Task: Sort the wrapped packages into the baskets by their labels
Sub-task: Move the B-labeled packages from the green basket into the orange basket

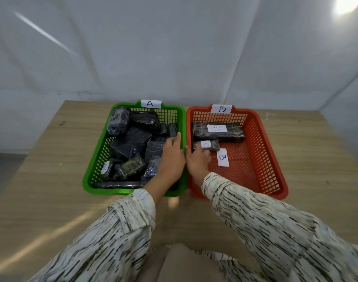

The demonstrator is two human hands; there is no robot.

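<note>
The right hand (197,159) grasps a small package (207,145) in the orange basket (275,176), while the left hand (172,157), fingers loose and empty, reaches into the green basket (88,180) at nine o'clock.

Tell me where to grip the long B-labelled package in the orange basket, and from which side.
Grip the long B-labelled package across its narrow width near the middle, coming from above. It lies flat along the back of the orange basket, whose walls block side approaches. Its long edges look free for fingers, though the small B package sits close to the front left.
</note>
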